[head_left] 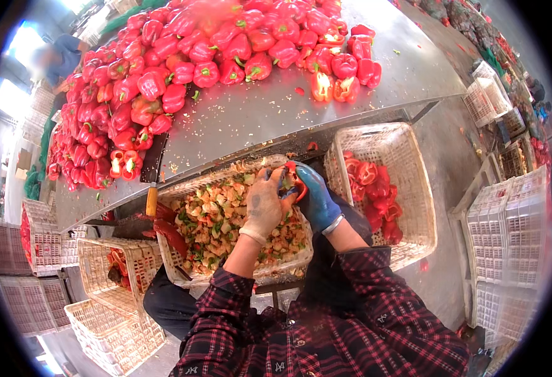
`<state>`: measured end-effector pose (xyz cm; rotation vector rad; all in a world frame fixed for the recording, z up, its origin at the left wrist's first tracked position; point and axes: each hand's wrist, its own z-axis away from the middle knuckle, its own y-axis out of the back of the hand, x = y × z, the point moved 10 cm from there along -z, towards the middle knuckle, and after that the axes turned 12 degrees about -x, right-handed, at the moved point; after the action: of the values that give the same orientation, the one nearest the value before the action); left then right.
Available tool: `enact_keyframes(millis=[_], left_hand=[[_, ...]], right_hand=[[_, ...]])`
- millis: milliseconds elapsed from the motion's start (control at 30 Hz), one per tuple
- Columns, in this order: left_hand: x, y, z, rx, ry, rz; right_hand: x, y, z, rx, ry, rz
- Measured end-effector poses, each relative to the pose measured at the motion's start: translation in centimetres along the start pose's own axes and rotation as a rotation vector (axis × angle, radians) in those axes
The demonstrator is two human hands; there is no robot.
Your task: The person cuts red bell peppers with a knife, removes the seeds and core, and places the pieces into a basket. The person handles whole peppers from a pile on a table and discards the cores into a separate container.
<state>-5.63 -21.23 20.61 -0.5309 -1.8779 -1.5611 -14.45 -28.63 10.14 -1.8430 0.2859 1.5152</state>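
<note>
My right hand [318, 197], in a blue coated glove, grips a piece of red bell pepper [301, 183] from its outer side. Against the pepper's inner side are the thumb and fingers of my left hand [261, 202], in a worn beige glove; those fingers partly hide what they pinch. Directly below both hands is a plastic crate [238, 279] full of pepper cores [212, 207] with green stems and seeds. To the right, a white plastic crate [412, 188] holds hollowed red pepper pieces [375, 193].
Whole red peppers [200, 52] are heaped on the seed-strewn metal table [238, 118]. A wide-bladed knife [152, 188] lies across its edge, handle outward. Halved peppers [334, 88] sit toward the right. Crates [115, 334] stand at left; stacked crates [506, 245] at right. A person [64, 56] is far left.
</note>
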Motion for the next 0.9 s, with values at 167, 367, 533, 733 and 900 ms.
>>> enact_keyframes(millis=[167,367,533,733,900], left_hand=[[1.0,-1.8,-0.6,0.071,-0.131,0.026],[0.0,-4.2,-0.5,-0.207,0.036,-0.042],[1.9,-2.1,1.5,-0.310,-0.029,-0.167],[0.9,-2.0,3.8,-0.519,-0.156,-0.428],[-0.9,-1.2,3.9,-0.413,-0.167,-0.091]], right_hand=[[-2.4,0.3,1.5,0.145,-0.132,-0.043],[-0.2,1.3,1.5,0.130,-0.132,-0.064],[-2.0,-1.8,0.6,-0.164,-0.126,0.179],[1.9,-4.4,1.8,-0.238,-0.455,-0.267],[2.7,-5.7,2.6,-0.218,-0.582,-0.370]])
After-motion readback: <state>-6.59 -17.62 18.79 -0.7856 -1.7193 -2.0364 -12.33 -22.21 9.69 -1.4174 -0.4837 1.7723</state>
